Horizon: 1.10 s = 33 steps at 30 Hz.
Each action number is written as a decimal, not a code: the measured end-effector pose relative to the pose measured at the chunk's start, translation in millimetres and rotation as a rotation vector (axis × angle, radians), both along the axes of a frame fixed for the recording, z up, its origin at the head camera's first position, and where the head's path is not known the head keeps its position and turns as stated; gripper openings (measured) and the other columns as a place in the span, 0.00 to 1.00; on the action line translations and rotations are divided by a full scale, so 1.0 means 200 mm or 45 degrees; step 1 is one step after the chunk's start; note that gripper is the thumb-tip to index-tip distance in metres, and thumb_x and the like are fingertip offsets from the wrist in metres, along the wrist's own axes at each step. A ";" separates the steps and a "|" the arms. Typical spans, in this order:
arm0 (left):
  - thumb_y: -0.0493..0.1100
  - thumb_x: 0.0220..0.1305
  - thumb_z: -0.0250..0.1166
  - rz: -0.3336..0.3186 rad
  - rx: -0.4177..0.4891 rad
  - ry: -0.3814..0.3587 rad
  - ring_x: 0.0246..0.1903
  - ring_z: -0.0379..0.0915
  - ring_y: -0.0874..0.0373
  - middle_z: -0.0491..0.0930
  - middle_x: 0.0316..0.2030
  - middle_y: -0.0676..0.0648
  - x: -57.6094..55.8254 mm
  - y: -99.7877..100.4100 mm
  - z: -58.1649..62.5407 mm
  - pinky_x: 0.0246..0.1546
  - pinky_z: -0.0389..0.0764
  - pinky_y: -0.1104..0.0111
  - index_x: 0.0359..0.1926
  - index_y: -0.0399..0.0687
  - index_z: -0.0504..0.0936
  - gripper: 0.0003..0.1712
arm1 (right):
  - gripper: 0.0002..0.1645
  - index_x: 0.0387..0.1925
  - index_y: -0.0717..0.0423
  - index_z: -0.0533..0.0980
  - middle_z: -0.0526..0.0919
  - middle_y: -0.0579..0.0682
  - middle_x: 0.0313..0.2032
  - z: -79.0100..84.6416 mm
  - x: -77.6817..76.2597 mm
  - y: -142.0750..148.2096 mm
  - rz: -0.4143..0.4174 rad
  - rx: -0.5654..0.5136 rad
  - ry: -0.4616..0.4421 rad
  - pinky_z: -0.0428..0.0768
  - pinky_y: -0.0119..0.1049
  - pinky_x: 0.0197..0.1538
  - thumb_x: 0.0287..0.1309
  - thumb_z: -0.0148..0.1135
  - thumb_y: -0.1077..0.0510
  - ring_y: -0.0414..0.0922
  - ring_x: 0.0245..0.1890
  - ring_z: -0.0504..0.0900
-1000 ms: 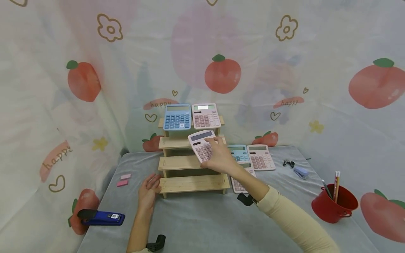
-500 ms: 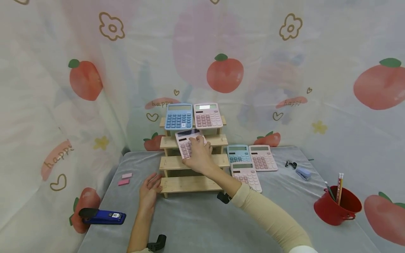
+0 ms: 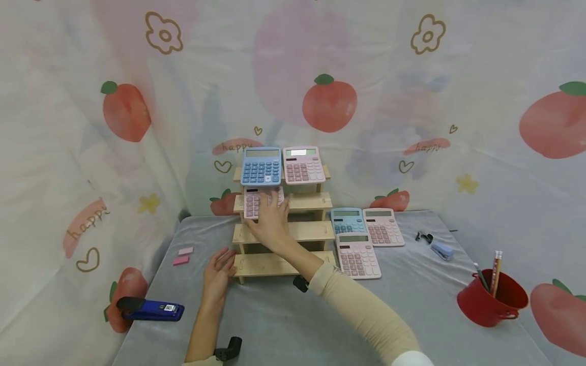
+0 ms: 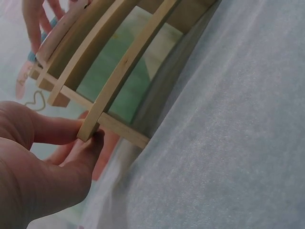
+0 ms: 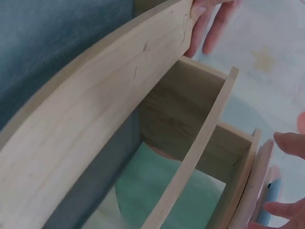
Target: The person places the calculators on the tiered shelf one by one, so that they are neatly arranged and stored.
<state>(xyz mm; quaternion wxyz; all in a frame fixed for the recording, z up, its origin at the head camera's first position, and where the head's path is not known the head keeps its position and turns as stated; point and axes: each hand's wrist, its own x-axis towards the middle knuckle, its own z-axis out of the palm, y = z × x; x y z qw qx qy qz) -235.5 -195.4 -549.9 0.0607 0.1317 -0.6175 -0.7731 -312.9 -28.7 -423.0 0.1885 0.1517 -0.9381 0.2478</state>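
A wooden stepped shelf (image 3: 293,231) stands at the back middle of the grey table. On its top step lean a blue calculator (image 3: 261,166) and a pink calculator (image 3: 303,165). My right hand (image 3: 270,211) holds another pink calculator (image 3: 252,202) against the left part of the second step, fingers spread over its keys; its edge (image 5: 259,181) shows in the right wrist view. My left hand (image 3: 224,262) pinches the left end of the bottom step (image 4: 88,131) between thumb and finger.
Beside the shelf on the right lie a teal calculator (image 3: 347,221) and two pink ones (image 3: 382,227) (image 3: 358,255). A blue stapler (image 3: 151,309) is front left, pink erasers (image 3: 180,256) left, a red pencil cup (image 3: 492,302) front right, a small stapler (image 3: 441,250) right.
My right hand carried the pink calculator left, from the shelf's right side to the left part of the second step. The left hand stayed at the bottom step's end.
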 end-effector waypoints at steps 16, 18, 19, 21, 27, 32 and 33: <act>0.16 0.63 0.53 -0.001 -0.016 0.037 0.72 0.64 0.40 0.67 0.72 0.29 0.00 0.01 0.00 0.46 0.79 0.78 0.77 0.33 0.59 0.41 | 0.46 0.72 0.56 0.68 0.64 0.60 0.73 -0.06 0.19 0.43 0.053 -0.227 -0.035 0.77 0.55 0.63 0.59 0.76 0.45 0.60 0.69 0.71; 0.16 0.63 0.53 0.002 -0.020 0.040 0.72 0.64 0.39 0.67 0.72 0.29 0.00 0.00 0.00 0.46 0.79 0.78 0.77 0.33 0.59 0.41 | 0.45 0.72 0.55 0.68 0.64 0.59 0.73 -0.06 0.23 0.50 0.044 -0.231 -0.032 0.76 0.57 0.63 0.59 0.76 0.45 0.60 0.68 0.72; 0.16 0.63 0.53 0.004 -0.027 0.042 0.73 0.64 0.39 0.67 0.72 0.29 -0.01 0.00 0.00 0.47 0.79 0.79 0.77 0.32 0.59 0.41 | 0.45 0.73 0.55 0.68 0.65 0.59 0.72 -0.07 0.24 0.54 0.044 -0.235 -0.029 0.76 0.58 0.63 0.59 0.76 0.45 0.60 0.67 0.72; 0.16 0.62 0.53 0.008 -0.044 0.045 0.72 0.64 0.38 0.67 0.72 0.29 -0.01 -0.01 0.00 0.47 0.78 0.79 0.77 0.32 0.59 0.41 | 0.46 0.73 0.55 0.67 0.64 0.58 0.73 -0.08 0.27 0.63 0.037 -0.237 -0.041 0.76 0.58 0.63 0.60 0.75 0.45 0.61 0.67 0.72; 0.16 0.61 0.54 0.000 -0.070 0.031 0.72 0.65 0.39 0.68 0.72 0.29 0.00 0.00 0.00 0.46 0.78 0.80 0.76 0.34 0.61 0.41 | 0.49 0.74 0.60 0.65 0.63 0.65 0.72 -0.19 0.35 0.92 -0.056 -0.228 -0.102 0.76 0.64 0.59 0.59 0.76 0.46 0.66 0.66 0.73; 0.16 0.62 0.54 0.001 -0.068 0.034 0.72 0.65 0.40 0.68 0.72 0.30 0.00 0.01 -0.01 0.46 0.78 0.81 0.76 0.34 0.61 0.41 | 0.52 0.74 0.64 0.62 0.62 0.71 0.70 -0.35 0.35 1.13 -0.182 -0.156 -0.222 0.75 0.68 0.58 0.56 0.77 0.47 0.71 0.64 0.72; 0.16 0.62 0.54 0.002 -0.069 0.037 0.72 0.65 0.40 0.68 0.72 0.30 0.00 0.01 0.00 0.47 0.78 0.80 0.76 0.34 0.61 0.41 | 0.54 0.74 0.65 0.61 0.62 0.72 0.70 -0.38 0.35 1.17 -0.199 -0.144 -0.250 0.74 0.69 0.58 0.55 0.77 0.48 0.72 0.64 0.71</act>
